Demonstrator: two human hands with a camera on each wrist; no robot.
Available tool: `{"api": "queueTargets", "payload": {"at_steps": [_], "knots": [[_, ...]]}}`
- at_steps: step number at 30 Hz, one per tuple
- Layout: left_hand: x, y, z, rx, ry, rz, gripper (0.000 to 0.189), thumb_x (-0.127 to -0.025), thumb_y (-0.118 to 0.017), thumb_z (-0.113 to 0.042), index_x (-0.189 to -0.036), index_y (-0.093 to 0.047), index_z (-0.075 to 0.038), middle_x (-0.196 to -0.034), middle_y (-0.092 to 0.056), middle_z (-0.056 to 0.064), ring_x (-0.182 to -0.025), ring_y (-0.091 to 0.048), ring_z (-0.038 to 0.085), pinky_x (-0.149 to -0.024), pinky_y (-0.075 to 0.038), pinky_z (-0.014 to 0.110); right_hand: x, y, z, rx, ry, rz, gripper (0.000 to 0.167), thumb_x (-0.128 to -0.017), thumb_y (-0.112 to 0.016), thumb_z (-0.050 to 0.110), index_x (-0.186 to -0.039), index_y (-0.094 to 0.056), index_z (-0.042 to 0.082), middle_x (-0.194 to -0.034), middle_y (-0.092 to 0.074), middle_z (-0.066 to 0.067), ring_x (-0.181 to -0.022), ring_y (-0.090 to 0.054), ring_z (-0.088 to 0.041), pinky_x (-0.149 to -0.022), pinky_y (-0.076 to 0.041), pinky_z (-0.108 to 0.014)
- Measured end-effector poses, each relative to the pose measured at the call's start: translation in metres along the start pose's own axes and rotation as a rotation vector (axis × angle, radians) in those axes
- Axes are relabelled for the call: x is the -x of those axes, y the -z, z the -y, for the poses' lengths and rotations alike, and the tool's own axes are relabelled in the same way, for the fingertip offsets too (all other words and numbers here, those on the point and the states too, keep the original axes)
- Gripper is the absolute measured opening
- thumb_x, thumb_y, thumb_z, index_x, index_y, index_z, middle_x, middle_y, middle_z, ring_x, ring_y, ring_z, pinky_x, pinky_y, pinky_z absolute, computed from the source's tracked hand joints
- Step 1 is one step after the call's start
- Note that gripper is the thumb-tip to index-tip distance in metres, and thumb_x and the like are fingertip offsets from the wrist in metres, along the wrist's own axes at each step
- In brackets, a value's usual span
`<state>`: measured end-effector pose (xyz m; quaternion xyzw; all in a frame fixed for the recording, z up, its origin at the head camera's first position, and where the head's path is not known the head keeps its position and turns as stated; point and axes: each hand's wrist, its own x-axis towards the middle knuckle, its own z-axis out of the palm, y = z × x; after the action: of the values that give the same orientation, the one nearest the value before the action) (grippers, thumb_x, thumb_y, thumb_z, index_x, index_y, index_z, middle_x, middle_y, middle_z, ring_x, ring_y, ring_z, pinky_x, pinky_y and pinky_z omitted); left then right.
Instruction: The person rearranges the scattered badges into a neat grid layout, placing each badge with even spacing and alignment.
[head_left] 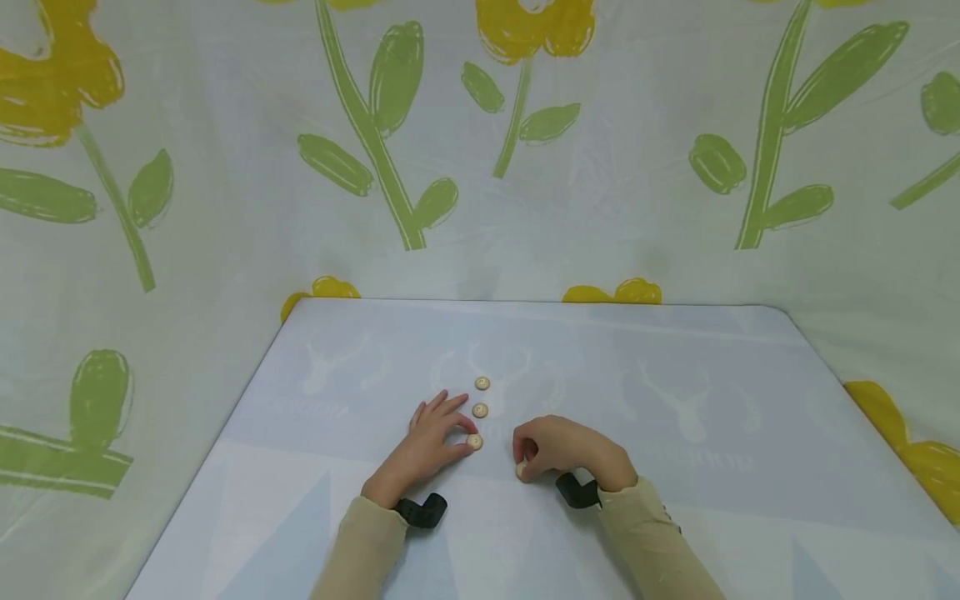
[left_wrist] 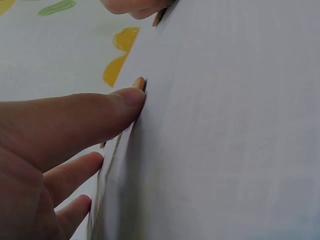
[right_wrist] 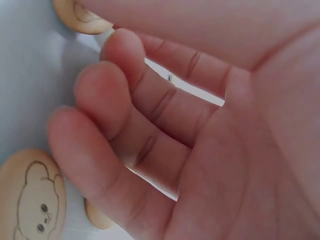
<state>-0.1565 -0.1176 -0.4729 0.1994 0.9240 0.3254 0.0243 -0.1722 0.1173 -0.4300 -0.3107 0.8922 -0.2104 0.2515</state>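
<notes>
Step in hand, by judgement: positioning of small round wooden discs by fingertip, one disc to each hand.

Left hand (head_left: 431, 437): thumb and index finger form a narrow pinch on the near disc (head_left: 475, 442); the remaining fingers are spread toward the far side. Right hand (head_left: 558, 443): fingers are curled, with thumb and fingertips pinching the right disc (head_left: 521, 471), which is largely covered. Whether this disc bears on the table (head_left: 675, 542) or is slightly raised cannot be told.

Disc location: the middle disc (head_left: 480, 410) and the far disc (head_left: 482, 383) lie flat and free, beyond the near disc. These three form a roughly straight row running near to far, with gaps between them. The right disc is apart from the row, to its right and slightly nearer.

Next move, by judgement: it calls for a light, level pinch at the right and a steady left fingertip hold, so that the row is not disturbed.

Count: discs, four in total (two pinched, two free); hands, two; black wrist devices (head_left: 423, 510), two; beige sleeves (head_left: 660, 546), two. The right wrist view shows a line-drawn animal face on one disc; the other markings are too small or hidden to read.
</notes>
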Motion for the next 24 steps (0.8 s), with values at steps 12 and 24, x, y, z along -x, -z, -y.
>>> {"api": "queueTargets", "payload": {"at_steps": [12, 24], "knots": [[0.0009, 0.0011, -0.0032, 0.021, 0.003, -0.002, 0.013, -0.077, -0.068, -0.025, -0.088, -0.061, -0.024, -0.14, -0.035, 0.004, -0.133, -0.013, 0.031, -0.101, -0.003, 0.055, 0.0015, 0.0033, -0.0045, -0.022, 0.038, -0.014, 0.015, -0.072, -0.073, 0.023, -0.072, -0.058, 0.024, -0.064, -0.052, 0.011, -0.06, -0.047, -0.005, -0.057, -0.041, -0.024], [0.0006, 0.0004, -0.0022, 0.01, 0.004, -0.006, 0.013, -0.077, -0.068, -0.025, -0.088, -0.061, -0.025, -0.14, -0.035, 0.004, -0.133, -0.014, 0.03, -0.101, -0.003, 0.055, 0.0009, 0.003, -0.0064, -0.053, 0.032, 0.011, 0.009, -0.073, -0.072, 0.024, -0.076, -0.063, 0.025, -0.065, -0.055, 0.012, -0.06, -0.049, -0.005, -0.058, -0.042, -0.024]]}}
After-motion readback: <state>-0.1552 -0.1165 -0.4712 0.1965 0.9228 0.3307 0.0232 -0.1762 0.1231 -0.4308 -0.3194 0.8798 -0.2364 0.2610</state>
